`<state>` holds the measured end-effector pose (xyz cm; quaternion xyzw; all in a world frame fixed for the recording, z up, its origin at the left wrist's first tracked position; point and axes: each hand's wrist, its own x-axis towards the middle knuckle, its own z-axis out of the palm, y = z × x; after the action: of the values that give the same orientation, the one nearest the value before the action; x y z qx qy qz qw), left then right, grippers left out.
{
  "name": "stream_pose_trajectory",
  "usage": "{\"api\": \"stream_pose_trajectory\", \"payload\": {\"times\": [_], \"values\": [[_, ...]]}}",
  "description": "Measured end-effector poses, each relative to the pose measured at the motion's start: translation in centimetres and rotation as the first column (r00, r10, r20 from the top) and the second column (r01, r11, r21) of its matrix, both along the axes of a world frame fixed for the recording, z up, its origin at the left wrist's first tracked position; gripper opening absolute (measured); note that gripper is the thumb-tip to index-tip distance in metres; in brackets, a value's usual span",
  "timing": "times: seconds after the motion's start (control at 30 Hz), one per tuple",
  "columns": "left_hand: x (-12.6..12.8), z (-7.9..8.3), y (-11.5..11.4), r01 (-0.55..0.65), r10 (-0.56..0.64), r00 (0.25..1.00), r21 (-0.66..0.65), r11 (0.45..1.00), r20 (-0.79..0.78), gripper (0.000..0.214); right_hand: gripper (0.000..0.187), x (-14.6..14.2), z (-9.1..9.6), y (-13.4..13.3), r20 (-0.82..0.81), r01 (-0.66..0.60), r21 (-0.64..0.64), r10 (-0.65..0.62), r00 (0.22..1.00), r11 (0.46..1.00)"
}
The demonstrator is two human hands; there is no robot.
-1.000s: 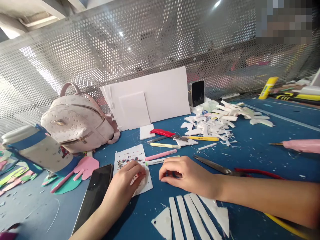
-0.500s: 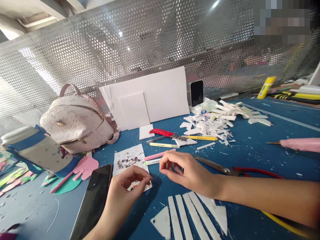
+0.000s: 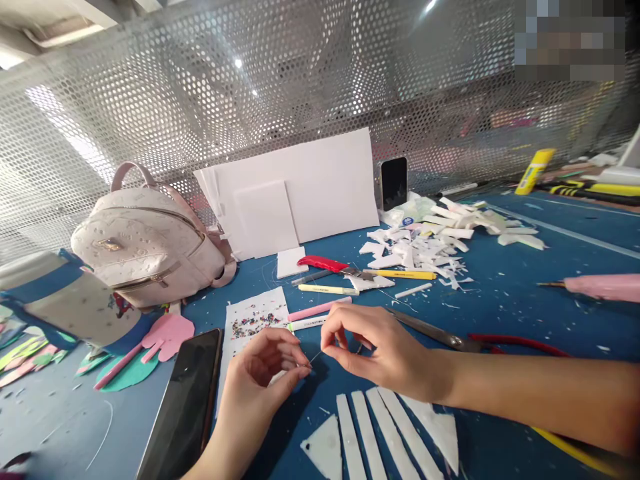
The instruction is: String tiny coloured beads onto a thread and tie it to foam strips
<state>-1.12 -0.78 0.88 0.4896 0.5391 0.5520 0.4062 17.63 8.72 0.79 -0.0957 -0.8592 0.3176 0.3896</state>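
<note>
My left hand (image 3: 265, 377) is closed in a pinch, thumb and index fingertips together. Close on its right, my right hand (image 3: 385, 350) also pinches. A thin, clear thread (image 3: 316, 357) runs across the small gap between both sets of fingertips. Behind my left hand lies a white sheet (image 3: 277, 301) strewn with tiny multicoloured beads or bits, partly covered by that hand. Below the hands, several white foam strips (image 3: 356, 427) lie side by side, with a triangular foam piece (image 3: 324, 445) at their left and another white piece (image 3: 440, 427) at their right.
A black phone (image 3: 183, 400) lies left of my left hand. Scissors (image 3: 440, 335) lie behind my right forearm. Farther back are markers (image 3: 325, 289), a red-handled tool (image 3: 323, 264), foam scraps (image 3: 415, 250) and a white board (image 3: 330, 187). A backpack (image 3: 145, 240) and tumbler (image 3: 75, 293) stand left.
My left hand has moved slightly right and down, bringing its fingertips closer to my right hand's. My right hand has barely moved. The thread still spans the gap.
</note>
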Motion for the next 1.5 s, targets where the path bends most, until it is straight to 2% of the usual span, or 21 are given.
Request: {"api": "stream_pose_trajectory", "payload": {"times": [0.27, 0.5, 0.87, 0.97, 1.13, 1.23, 1.4, 1.5], "values": [[-0.4, -0.2, 0.1, 0.073, -0.071, 0.995, -0.026, 0.997, 0.072, 0.035, 0.007, 0.0, 0.1, 0.0, 0.008, 0.021, 0.026, -0.021, 1.0, 0.999], [-0.7, -1.0, 0.2, 0.128, -0.12, 0.976, -0.035, 0.991, 0.183, 0.043, 0.006, -0.1, 0.2, 0.0, -0.011, 0.026, 0.092, -0.025, 1.0, 0.995], [-0.5, -1.4, 0.4, 0.11, -0.097, 0.961, -0.036, 0.993, 0.258, 0.046, 0.005, -0.2, -0.2, 0.1, -0.007, 0.021, 0.096, -0.021, 1.0, 0.995], [-0.4, -1.3, 0.4, 0.081, -0.07, 0.967, -0.036, 0.996, 0.246, 0.047, 0.005, -0.2, -0.1, 0.1, 0.006, 0.025, 0.095, -0.026, 1.0, 0.995], [-0.4, -1.0, 0.3, 0.115, -0.104, 0.976, -0.045, 0.992, 0.191, 0.043, 0.007, -0.2, 0.0, 0.1, 0.029, 0.013, 0.119, -0.016, 0.999, 0.993], [-0.1, -0.6, 0.0, 0.074, -0.063, 0.984, -0.061, 0.995, 0.168, 0.039, 0.007, -0.2, -0.1, 0.1, 0.067, 0.002, 0.123, -0.01, 0.998, 0.992], [0.0, -0.3, -0.3, 0.082, -0.073, 0.994, -0.103, 0.991, 0.087, 0.031, 0.004, -0.1, -0.5, 0.3, 0.139, -0.079, 0.127, 0.061, 0.988, 0.989], [0.0, -0.3, -0.3, 0.096, -0.088, 0.993, -0.106, 0.99, 0.072, 0.03, 0.009, -0.1, -0.6, 0.2, 0.158, -0.133, 0.115, 0.114, 0.981, 0.984]]}}
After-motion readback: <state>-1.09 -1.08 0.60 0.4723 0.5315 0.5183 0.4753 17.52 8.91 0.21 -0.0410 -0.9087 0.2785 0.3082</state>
